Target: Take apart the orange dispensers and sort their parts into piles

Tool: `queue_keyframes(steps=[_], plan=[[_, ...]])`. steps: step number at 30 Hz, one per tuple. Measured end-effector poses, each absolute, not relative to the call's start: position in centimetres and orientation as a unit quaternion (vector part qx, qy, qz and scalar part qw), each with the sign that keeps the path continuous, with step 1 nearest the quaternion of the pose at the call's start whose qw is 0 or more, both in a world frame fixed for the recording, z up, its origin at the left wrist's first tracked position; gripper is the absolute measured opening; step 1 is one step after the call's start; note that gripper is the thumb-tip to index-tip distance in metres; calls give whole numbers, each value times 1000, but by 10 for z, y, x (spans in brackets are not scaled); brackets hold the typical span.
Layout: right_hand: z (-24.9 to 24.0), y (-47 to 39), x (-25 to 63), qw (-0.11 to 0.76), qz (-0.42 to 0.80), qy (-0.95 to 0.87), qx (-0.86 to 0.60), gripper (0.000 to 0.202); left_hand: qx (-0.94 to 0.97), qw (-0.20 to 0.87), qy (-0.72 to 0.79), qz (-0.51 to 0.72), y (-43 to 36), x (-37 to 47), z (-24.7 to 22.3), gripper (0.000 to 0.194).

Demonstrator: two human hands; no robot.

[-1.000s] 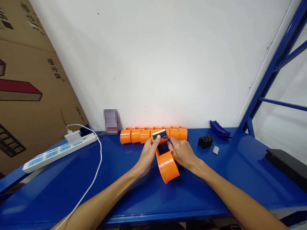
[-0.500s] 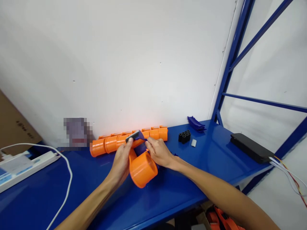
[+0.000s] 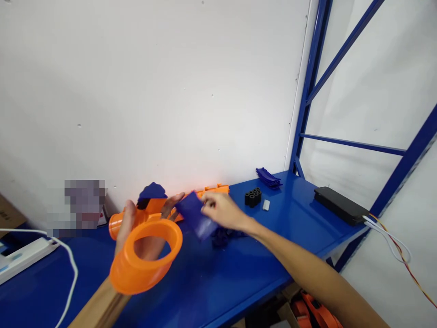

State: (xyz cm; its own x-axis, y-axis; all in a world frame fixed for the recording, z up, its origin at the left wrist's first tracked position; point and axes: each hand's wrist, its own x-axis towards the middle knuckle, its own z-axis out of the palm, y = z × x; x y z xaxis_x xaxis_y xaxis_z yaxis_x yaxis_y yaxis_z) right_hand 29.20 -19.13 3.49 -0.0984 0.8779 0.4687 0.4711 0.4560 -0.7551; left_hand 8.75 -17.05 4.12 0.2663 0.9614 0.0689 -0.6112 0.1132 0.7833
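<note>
My left hand [image 3: 127,223] grips an orange plastic tube-shaped part [image 3: 145,275], its round open end tilted up toward me. A dark blue, wavy-edged piece [image 3: 152,190] with a black area below it shows at the far end of that part. Beside it, my right hand [image 3: 225,212] pinches a thin dark blue plastic plate [image 3: 196,216], blurred by motion and apart from the tube's open end. Behind my hands lies a row of orange tube parts [image 3: 218,189], largely hidden. Dark blue pieces [image 3: 221,238] rest on the table below my right hand.
On the blue table [image 3: 273,246] stand black cylinders [image 3: 253,197], a small white piece [image 3: 266,205] and stacked blue curved plates [image 3: 269,178]. A black box [image 3: 341,205] with wires sits right; a power strip [image 3: 27,259] and white cable [image 3: 73,269] lie left.
My left hand has moved left and nearer with the orange part, turning its open end upward. My right hand has come away from it, holding a blue plate. The view has shifted slightly.
</note>
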Motion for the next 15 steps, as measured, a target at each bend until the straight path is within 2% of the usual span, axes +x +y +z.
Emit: queue_keyframes(steps=[1,2,5,8,15], plan=[[44,-188,309,523,201,-679,-474,5,320,740,235,542,-166,85,40,65],[52,-183,329,579,181,-634,-480,8,273,769,231,530,-162,83,38,68],[68,-171,406,669,135,-475,-555,32,203,808,233,501,-153,82,32,72],[62,-168,483,678,47,-299,-670,29,212,821,254,466,-153,85,30,73],[10,-172,578,631,-4,-182,-754,32,220,798,333,452,-169,94,45,63]])
